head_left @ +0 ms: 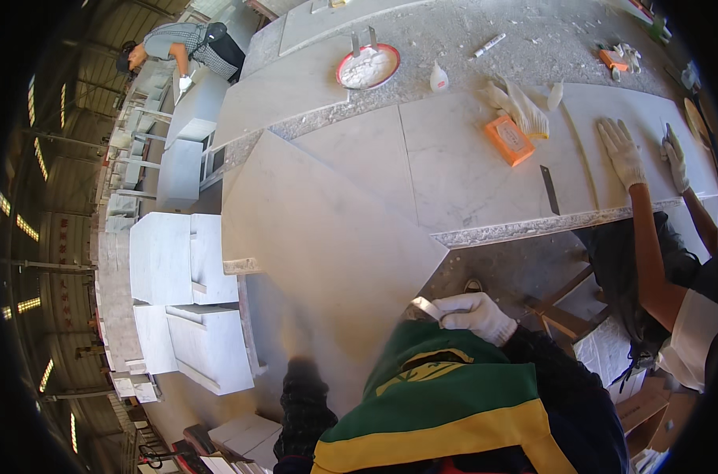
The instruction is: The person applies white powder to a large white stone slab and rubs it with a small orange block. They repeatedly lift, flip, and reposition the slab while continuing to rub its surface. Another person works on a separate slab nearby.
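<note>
A large white marble slab point(327, 213) lies at an angle in front of me, one corner jutting past the table edge. My right hand point(479, 316), in a white knit glove, is closed on a small flat metal scraper blade point(427, 307), beside the slab's near right corner and just above my green and yellow apron point(446, 395). Over the near left part of the slab, my left hand point(300, 344) is smeared by motion. Its fingers cannot be made out, and whether it touches the slab is unclear.
Behind the slab stands a red-rimmed bowl point(368, 66) of white paste holding two scrapers. A white squeeze bottle point(439, 77), an orange box point(508, 141), a glove point(521, 109) and a metal scraper point(549, 189) lie beyond. At right, a co-worker's gloved hands point(621, 150) rest on another slab.
</note>
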The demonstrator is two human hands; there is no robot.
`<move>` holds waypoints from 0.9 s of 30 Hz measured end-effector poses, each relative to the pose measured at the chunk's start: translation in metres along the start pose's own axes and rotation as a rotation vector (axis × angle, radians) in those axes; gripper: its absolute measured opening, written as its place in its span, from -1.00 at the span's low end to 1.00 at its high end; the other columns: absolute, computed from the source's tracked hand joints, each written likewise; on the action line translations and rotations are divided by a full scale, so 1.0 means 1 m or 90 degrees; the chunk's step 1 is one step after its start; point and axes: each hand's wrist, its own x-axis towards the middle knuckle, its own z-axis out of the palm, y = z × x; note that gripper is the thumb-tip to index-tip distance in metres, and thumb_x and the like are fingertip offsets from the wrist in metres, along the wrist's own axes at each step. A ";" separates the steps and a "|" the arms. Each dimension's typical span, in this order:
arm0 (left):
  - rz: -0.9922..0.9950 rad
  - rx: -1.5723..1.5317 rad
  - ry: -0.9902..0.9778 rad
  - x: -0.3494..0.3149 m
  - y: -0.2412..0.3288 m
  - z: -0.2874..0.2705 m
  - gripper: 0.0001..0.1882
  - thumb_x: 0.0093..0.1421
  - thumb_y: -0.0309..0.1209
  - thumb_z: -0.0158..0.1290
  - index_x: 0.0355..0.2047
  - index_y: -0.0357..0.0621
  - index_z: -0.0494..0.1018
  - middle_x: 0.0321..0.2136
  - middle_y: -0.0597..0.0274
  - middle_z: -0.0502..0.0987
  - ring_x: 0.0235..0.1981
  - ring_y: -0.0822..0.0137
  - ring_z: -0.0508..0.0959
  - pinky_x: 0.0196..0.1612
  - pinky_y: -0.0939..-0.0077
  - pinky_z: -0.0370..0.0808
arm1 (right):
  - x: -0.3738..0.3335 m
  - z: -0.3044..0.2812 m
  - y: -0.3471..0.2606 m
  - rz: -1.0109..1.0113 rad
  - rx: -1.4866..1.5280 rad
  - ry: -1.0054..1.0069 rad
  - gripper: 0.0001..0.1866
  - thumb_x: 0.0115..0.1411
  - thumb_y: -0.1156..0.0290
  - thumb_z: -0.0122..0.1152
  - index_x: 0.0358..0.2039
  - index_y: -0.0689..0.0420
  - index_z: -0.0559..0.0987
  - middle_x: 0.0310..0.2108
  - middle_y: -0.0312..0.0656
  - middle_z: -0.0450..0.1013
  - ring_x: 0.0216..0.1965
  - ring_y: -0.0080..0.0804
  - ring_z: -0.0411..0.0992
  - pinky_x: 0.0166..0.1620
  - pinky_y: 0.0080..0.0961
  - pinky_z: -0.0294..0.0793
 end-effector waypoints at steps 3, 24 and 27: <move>-0.065 0.041 -0.129 0.012 -0.005 0.011 -0.49 0.46 -0.09 0.09 0.26 -0.12 0.43 0.10 0.18 0.59 0.10 0.24 0.58 0.13 0.30 0.54 | 0.033 0.019 0.016 0.041 -0.073 -0.019 -0.57 0.28 0.60 0.35 0.17 0.36 0.60 -0.05 -0.12 0.65 -0.07 -0.49 0.59 0.06 -0.51 0.58; 0.147 0.291 -0.119 -0.070 0.038 0.041 -0.50 0.50 -0.18 -0.04 0.32 -0.20 0.36 0.21 0.07 0.48 0.23 0.17 0.46 0.25 0.25 0.44 | 0.031 0.083 0.096 -0.120 -0.163 0.184 -0.52 0.25 0.43 0.42 0.19 0.17 0.63 0.06 -0.13 0.64 0.07 -0.43 0.55 0.18 -0.40 0.52; 0.357 0.476 -0.023 -0.065 0.058 0.088 -0.46 0.49 -0.21 -0.02 0.37 -0.20 0.31 0.28 0.01 0.43 0.30 0.10 0.42 0.33 0.20 0.36 | 0.024 0.072 0.091 -0.139 -0.206 0.126 -0.56 0.25 0.44 0.42 0.15 0.18 0.66 0.09 -0.11 0.63 0.12 -0.41 0.54 0.24 -0.36 0.49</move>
